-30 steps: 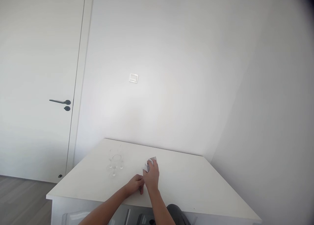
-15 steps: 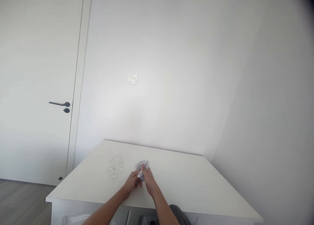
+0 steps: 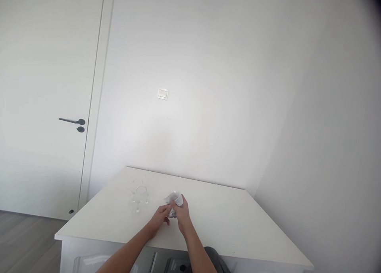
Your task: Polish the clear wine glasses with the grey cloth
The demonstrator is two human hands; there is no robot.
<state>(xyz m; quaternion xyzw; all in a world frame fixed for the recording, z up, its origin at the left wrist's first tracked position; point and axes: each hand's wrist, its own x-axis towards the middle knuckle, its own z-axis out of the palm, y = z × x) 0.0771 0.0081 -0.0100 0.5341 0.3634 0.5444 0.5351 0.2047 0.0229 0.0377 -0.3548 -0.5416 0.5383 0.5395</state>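
Note:
Over the front half of the white tabletop, my two hands meet around a crumpled whitish cloth (image 3: 173,196). My right hand (image 3: 183,214) is closed on the cloth, its thumb pressing from the near side. From the left, my left hand (image 3: 160,217) pinches the lower edge of the bundle, where a clear, glassy edge shows; it looks like a small drinking glass mostly hidden by cloth and fingers. To the left stand several clear glasses (image 3: 141,190) in a cluster, hard to make out against the white top.
The white cabinet top (image 3: 226,217) backs onto a plain wall with a light switch (image 3: 162,93). A closed white door (image 3: 44,86) with a dark handle (image 3: 71,121) is at left. Drawer fronts (image 3: 92,262) and a dark rounded shape (image 3: 216,259) lie below the near edge.
My right hand has turned and shifted slightly right over the cloth, its fingers now wrapped around the far side. My left hand stays at the bundle's lower left. The view has tilted slightly.

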